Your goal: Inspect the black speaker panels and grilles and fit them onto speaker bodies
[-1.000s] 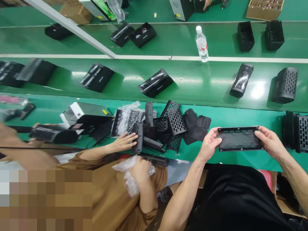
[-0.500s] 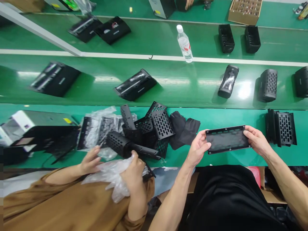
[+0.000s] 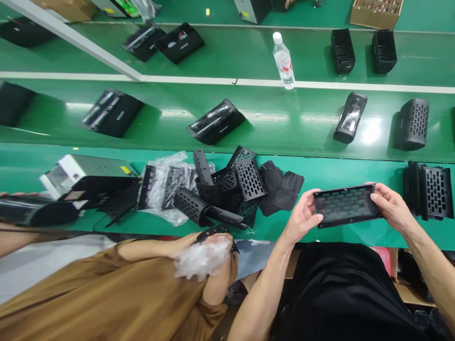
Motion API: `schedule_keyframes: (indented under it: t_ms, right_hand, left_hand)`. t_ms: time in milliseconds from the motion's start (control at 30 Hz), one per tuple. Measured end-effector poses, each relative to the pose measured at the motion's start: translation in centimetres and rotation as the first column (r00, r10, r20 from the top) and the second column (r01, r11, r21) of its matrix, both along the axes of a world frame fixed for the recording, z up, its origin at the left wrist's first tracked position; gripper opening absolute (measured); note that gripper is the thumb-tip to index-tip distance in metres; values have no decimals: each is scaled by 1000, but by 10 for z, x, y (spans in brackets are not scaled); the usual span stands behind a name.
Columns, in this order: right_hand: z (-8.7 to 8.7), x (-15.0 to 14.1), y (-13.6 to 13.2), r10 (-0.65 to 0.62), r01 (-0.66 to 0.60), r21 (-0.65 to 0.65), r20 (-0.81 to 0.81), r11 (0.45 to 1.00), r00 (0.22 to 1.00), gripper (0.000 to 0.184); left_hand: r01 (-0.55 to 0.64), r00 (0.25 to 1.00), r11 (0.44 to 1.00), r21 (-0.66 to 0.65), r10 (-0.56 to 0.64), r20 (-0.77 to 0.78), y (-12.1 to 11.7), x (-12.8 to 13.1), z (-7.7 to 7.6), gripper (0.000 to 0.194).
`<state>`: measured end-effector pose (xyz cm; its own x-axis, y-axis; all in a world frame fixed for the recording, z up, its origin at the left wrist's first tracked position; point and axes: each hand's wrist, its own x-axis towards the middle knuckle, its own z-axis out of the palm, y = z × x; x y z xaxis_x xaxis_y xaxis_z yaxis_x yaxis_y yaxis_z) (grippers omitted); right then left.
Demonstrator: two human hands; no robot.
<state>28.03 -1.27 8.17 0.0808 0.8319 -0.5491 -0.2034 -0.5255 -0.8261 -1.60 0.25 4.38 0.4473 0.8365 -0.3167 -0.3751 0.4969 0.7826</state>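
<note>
I hold a flat black rectangular panel [image 3: 346, 206] with a mesh face between both hands, just above the green bench [image 3: 341, 177]. My left hand [image 3: 302, 218] grips its left end, thumb on the front face. My right hand [image 3: 391, 208] grips its right end. To the left of my left hand lie folded black cloth pieces [image 3: 280, 187] and a heap of black perforated grilles [image 3: 231, 189].
A stack of perforated grilles [image 3: 428, 192] stands right of my right hand. A co-worker in a brown top [image 3: 117, 293] at my left holds crumpled clear plastic [image 3: 202, 258]. Black speaker housings [image 3: 216, 121] ride the green conveyor [image 3: 284, 121]. A water bottle [image 3: 283, 60] stands beyond.
The panel has stayed in both my hands, its face turned slightly. The co-worker has pulled both hands off the grille heap to their chest with the plastic. The housings have shifted along the conveyor.
</note>
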Motion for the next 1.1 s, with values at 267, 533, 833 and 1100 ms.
schedule_keyframes:
  t_ms: [267,533,833,1100]
  right_hand:
    - [2,0,4,3,-3,-2,-5,1000,1000,52]
    - [0,-4,5,3,-3,-14,-25,1000,1000,53]
    - [-3,-4,7,34,-34,-9,-17,999,999,49]
    - [-6,-3,6,8,-8,-28,-8,1000,1000,51]
  left_hand:
    - [-9,1000,1000,6,9,-1,0,0,-3,78]
    - [-21,1000,1000,-11,21,7,0,0,-4,77]
    - [-34,999,998,-54,35,21,0,1,-5,81]
    - [-45,998,995,-85,49,38,-1,3,-7,78]
